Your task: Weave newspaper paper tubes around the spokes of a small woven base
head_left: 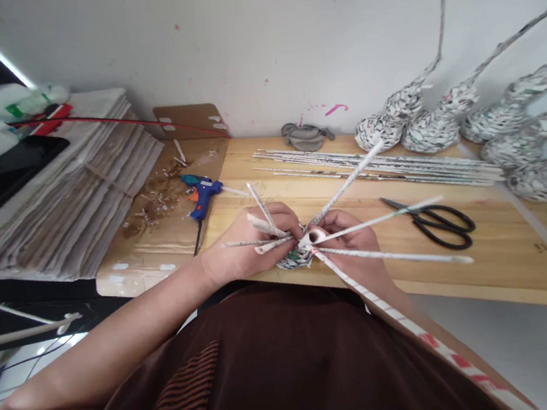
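Observation:
Between my two hands, near the front edge of the table, is a small woven paper piece (295, 260) with several rolled paper tubes sticking out of it. My left hand (257, 234) has its fingers closed on the piece and the tubes on its left side. From the other side, my right hand (351, 242) grips the same piece; some fingers are hidden behind the tubes. A wider hollow tube (314, 236) opens upward at the centre. One long red-and-white paper tube (382, 308) runs from there down to the right, over my right forearm.
Black scissors (437, 224) lie right of my hands. Loose paper tubes (389, 166) lie behind, beside several woven gourd-shaped pieces (429, 127) along the wall. A blue glue gun (204, 194) rests on cardboard (158, 244) at left. Beyond it stands a newspaper stack (101, 194) with a phone (12, 172) on top.

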Available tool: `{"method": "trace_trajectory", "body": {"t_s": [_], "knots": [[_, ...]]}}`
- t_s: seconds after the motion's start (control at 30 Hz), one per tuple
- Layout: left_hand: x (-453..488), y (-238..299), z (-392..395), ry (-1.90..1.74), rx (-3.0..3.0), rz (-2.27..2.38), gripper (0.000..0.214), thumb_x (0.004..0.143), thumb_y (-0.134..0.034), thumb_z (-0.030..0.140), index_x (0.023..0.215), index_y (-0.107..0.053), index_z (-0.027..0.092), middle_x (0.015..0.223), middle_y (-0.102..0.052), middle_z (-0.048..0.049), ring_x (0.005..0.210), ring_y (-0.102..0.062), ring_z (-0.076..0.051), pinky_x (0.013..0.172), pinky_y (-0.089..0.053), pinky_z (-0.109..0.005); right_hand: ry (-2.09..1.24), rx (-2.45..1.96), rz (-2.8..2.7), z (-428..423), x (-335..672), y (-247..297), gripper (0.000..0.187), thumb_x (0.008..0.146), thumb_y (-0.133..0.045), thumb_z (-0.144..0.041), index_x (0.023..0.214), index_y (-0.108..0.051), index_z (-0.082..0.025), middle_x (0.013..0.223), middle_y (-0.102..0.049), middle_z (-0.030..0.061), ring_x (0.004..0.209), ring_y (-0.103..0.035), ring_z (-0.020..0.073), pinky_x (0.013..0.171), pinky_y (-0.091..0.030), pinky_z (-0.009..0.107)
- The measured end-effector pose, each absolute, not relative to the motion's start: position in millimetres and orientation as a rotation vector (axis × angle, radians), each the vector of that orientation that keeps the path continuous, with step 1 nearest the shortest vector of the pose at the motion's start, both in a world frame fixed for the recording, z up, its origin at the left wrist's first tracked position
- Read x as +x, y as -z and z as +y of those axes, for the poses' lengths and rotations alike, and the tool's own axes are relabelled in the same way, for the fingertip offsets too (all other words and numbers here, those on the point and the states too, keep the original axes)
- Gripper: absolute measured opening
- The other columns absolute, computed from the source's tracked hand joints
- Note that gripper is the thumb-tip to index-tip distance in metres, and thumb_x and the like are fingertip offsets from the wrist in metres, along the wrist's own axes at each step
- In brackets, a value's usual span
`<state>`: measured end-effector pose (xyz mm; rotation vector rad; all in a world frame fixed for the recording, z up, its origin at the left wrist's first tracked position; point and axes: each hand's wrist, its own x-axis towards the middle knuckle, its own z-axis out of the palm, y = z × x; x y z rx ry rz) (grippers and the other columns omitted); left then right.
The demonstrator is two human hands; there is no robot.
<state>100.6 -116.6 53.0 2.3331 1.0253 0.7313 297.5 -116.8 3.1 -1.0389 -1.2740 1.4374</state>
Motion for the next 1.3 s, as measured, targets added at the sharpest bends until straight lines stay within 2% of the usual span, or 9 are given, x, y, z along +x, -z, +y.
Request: {"method": "trace_trajectory", "body": {"t_s": [0.17, 0.33, 0.5, 0.73, 0.93, 1.0, 1.1, 1.17, 1.3], "knots": [[96, -55, -116, -0.660, 2.366, 0.908, 0.020, 0.095, -0.053, 0.016, 0.099, -0.073, 0.017, 0.103, -0.072, -0.0108, 0.091, -0.070, -0.018, 0.084, -0.056, -0.029, -1.542, -1.003, -1.219, -115, 298, -7, 0.027, 0.076, -0.082, -0.041, 0.079, -0.067, -0.019, 0.064, -0.065, -0.0009, 0.055, -0.058, 0.0121, 0.052, -0.047, 0.024], [94, -52, -119, -0.632, 2.352, 0.886, 0.017, 0.095, -0.057, 0.016, 0.102, -0.073, 0.018, 0.108, -0.071, -0.0100, 0.094, -0.070, -0.017, 0.085, -0.055, -0.026, -1.475, -1.028, -1.255, -116, 297, -9, 0.022, 0.078, -0.080, -0.037, 0.078, -0.069, -0.017, 0.067, -0.067, 0.0001, 0.058, -0.058, 0.0113, 0.055, -0.048, 0.023], [93, -52, -122, -0.723, 2.388, 1.020, 0.018, 0.098, -0.054, 0.020, 0.102, -0.072, 0.017, 0.095, -0.073, -0.0073, 0.089, -0.070, -0.017, 0.081, -0.053, -0.027, -1.401, -0.997, -1.335, -121, 299, -7, 0.018, 0.083, -0.075, -0.034, 0.080, -0.068, -0.018, 0.068, -0.066, -0.0002, 0.060, -0.060, 0.0125, 0.057, -0.048, 0.024], [98, -54, -124, -0.604, 2.480, 1.016, 0.020, 0.098, -0.053, 0.025, 0.094, -0.072, 0.018, 0.093, -0.071, -0.0075, 0.086, -0.067, -0.019, 0.076, -0.051, -0.028, -1.095, -1.034, -1.566, -125, 301, -8, 0.006, 0.089, -0.067, -0.022, 0.084, -0.067, -0.019, 0.075, -0.068, 0.0000, 0.065, -0.061, 0.0121, 0.060, -0.048, 0.023], [108, -55, -128, -0.691, 2.286, 1.282, 0.004, 0.091, -0.060, 0.019, 0.095, -0.059, 0.018, 0.077, -0.067, 0.0007, 0.068, -0.064, -0.013, 0.063, -0.047, -0.023, -1.246, -1.031, -1.491, -125, 299, -1, 0.009, 0.090, -0.069, -0.029, 0.089, -0.069, -0.019, 0.076, -0.068, -0.0002, 0.064, -0.061, 0.0119, 0.057, -0.047, 0.022], [111, -53, -129, -0.739, 2.193, 1.347, 0.017, 0.089, -0.062, 0.017, 0.105, -0.057, 0.017, 0.077, -0.068, 0.0016, 0.066, -0.065, -0.013, 0.062, -0.047, -0.023, -1.258, -1.008, -1.495, -126, 299, 2, 0.011, 0.091, -0.069, -0.030, 0.094, -0.071, -0.020, 0.079, -0.069, 0.0004, 0.063, -0.060, 0.0118, 0.056, -0.046, 0.023], [113, -52, -126, -0.778, 2.135, 1.325, 0.039, 0.088, -0.061, 0.014, 0.126, -0.053, 0.016, 0.083, -0.072, -0.0002, 0.073, -0.070, -0.014, 0.067, -0.050, -0.024, -1.236, -0.936, -1.550, -128, 298, 6, 0.013, 0.093, -0.067, -0.028, 0.105, -0.070, -0.022, 0.091, -0.071, 0.0022, 0.072, -0.064, 0.0137, 0.064, -0.051, 0.025], [113, -52, -123, -0.736, 2.177, 1.300, 0.032, 0.088, -0.062, 0.013, 0.120, -0.062, 0.017, 0.088, -0.075, -0.0023, 0.080, -0.071, -0.016, 0.072, -0.052, -0.025, -1.237, -0.893, -1.545, -129, 297, 7, 0.013, 0.094, -0.066, -0.026, 0.106, -0.067, -0.024, 0.095, -0.070, 0.0026, 0.081, -0.066, 0.0158, 0.072, -0.053, 0.028], [110, -53, -117, -0.655, 2.314, 1.321, 0.008, 0.087, -0.065, 0.015, 0.089, -0.073, 0.016, 0.085, -0.076, -0.0040, 0.079, -0.071, -0.017, 0.072, -0.051, -0.026, -1.283, -0.870, -1.500, -130, 299, 7, 0.014, 0.092, -0.068, -0.025, 0.104, -0.063, -0.024, 0.099, -0.070, 0.0034, 0.086, -0.067, 0.0177, 0.077, -0.053, 0.032]]}}
